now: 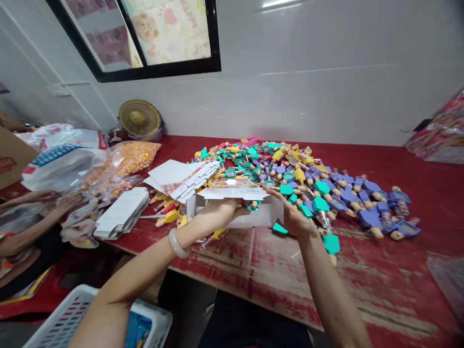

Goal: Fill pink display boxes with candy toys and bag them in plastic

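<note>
A white cardboard box (pixel 259 218) with its lid flap raised is between my hands, just above the table's front part. My left hand (pixel 226 209) reaches across its opening, fingers partly hidden under the printed flap (pixel 234 193), thumb showing; it appears to grip the box. My right hand (pixel 295 216) is closed around the box's right end. Behind and to the right spreads a heap of small toy-like pieces with clear tubes, in green (pixel 321 204), purple (pixel 350 195) and yellow (pixel 277 155). Flat printed cartons (pixel 197 180) lie on the heap's left side.
Another stack of flat white cartons (pixel 123 210) lies left on the red table (pixel 362 285). Beyond it are a bag of orange pieces (pixel 132 157) and a white plastic bag (pixel 65 162). A co-worker's arms (pixel 54 212) are at far left. A white basket (pixel 65 314) stands below.
</note>
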### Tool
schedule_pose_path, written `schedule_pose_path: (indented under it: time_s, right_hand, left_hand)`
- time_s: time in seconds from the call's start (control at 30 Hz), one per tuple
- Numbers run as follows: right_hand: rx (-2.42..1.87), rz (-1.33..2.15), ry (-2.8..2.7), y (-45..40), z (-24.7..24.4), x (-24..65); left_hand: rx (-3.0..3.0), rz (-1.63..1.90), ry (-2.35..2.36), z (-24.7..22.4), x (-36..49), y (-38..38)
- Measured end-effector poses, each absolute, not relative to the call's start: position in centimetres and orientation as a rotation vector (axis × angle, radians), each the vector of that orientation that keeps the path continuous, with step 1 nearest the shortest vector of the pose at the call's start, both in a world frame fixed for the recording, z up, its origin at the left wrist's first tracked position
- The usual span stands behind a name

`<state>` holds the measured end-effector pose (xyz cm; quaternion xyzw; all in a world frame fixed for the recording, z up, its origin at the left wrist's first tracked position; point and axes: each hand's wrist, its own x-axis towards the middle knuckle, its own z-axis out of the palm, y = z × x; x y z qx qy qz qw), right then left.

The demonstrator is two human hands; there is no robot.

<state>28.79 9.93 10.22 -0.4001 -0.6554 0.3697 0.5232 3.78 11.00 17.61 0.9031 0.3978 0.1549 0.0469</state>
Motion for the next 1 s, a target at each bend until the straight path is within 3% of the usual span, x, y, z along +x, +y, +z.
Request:
schedule_pose_path:
  time_s: [0.23,0.37,0.4,0.57,0.73,0.83,1.0]
  right_hand:
    - [-1.111,0.871,-1.360,10.6,10.8,24.9]
    - [-1.140,0.765,-1.336,9.8,11.2,26.0]
    - [-1.142,0.760,-1.348,9.5,11.4,26.3]
    - [-1.107,0.897,-1.423,8.1,12.5,27.1]
    - [-1.208,1.187,-1.338,7.8,13.2,28.1]
    - [-1.233,1.214,-1.418,7.6,13.6,28.6]
    - [-1.146,0.794,-1.570,7.4,13.5,28.4]
  left_hand:
    - [2.920,0.648,1.337,18.4,3.9,6.6]
    - [2.447,1.700,1.227,20.1,-2.0,4.6]
    - [2.272,1.733,1.219,20.0,-3.4,5.2]
    - [1.702,1.048,1.205,15.9,-3.5,9.6]
    - [1.483,1.308,1.314,13.5,0.4,9.8]
    - [1.373,1.164,1.110,14.1,-0.5,9.0]
    - [1.319,1.051,0.872,15.3,-1.8,8.3]
